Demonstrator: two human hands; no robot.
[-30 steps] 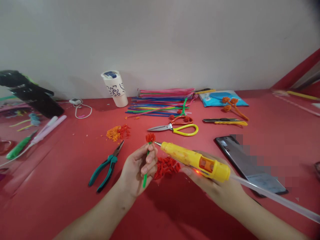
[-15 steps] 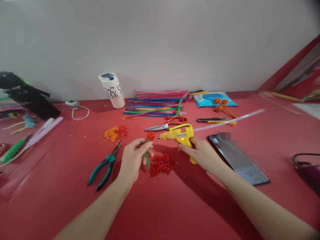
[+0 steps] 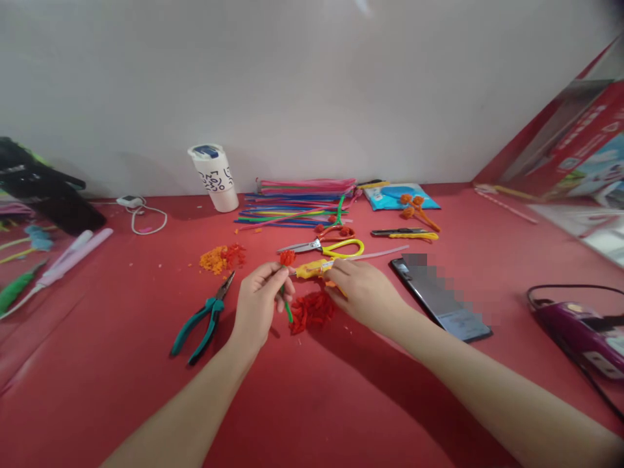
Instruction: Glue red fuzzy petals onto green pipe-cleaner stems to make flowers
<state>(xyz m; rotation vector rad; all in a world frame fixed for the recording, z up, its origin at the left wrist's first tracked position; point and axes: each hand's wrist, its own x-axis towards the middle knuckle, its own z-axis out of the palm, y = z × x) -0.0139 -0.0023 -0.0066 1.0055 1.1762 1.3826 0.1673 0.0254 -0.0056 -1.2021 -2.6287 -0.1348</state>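
My left hand [image 3: 260, 296] is closed, pinching the green stem of a small red flower [image 3: 287, 258] whose head stands above my fingertips. In my right hand [image 3: 368, 289] is a yellow hot glue gun [image 3: 310, 269]. Its nozzle points left, close to my left fingertips just under the flower head; whether it touches cannot be made out. Most of the gun's body hides behind my right hand, and a clear glue stick [image 3: 385, 253] sticks out to the right. A heap of short red pieces [image 3: 312, 311] lies on the table below both hands.
Teal-handled pliers [image 3: 209, 320] lie left of my left hand, below orange and red scraps [image 3: 219, 259]. Scissors [image 3: 322, 246] lie just beyond the glue gun. A phone [image 3: 439, 302] lies at right. Behind are coloured pipe cleaners [image 3: 297, 205] and a white tumbler [image 3: 214, 179].
My right hand has turned and come left with the glue gun, bringing the nozzle closer to the flower and lower. The whole view has shifted slightly. My left hand keeps its pinch.
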